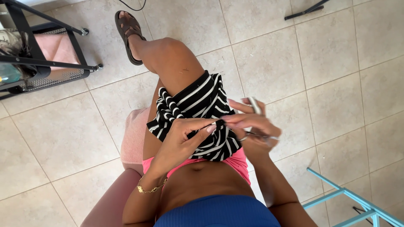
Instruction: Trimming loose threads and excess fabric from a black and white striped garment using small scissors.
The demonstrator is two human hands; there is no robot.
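My left hand (185, 136) bends in from the near left, wrist cocked, a gold bracelet (149, 189) loose on it; the fingers curl and the tips pinch a fold of the black-and-white striped cloth (198, 109) that lies draped over my raised thigh. My right hand (248, 124) comes in from the near right, forearm angled up, fingers closed around something slim and metallic (254, 105) — it is blurred, so I cannot tell what it is; the fingertips of both hands meet at the cloth's near edge, touching or nearly so. The cloth hangs from knee to lap, above my pink shorts (237, 162). I sit on a pink seat (134, 134); my far foot wears a brown sandal (128, 35) flat on the floor. The floor (328, 84) is pale beige tile; a black metal rack (46, 63) stands far left, and a light blue frame (349, 197) crosses the near right corner.
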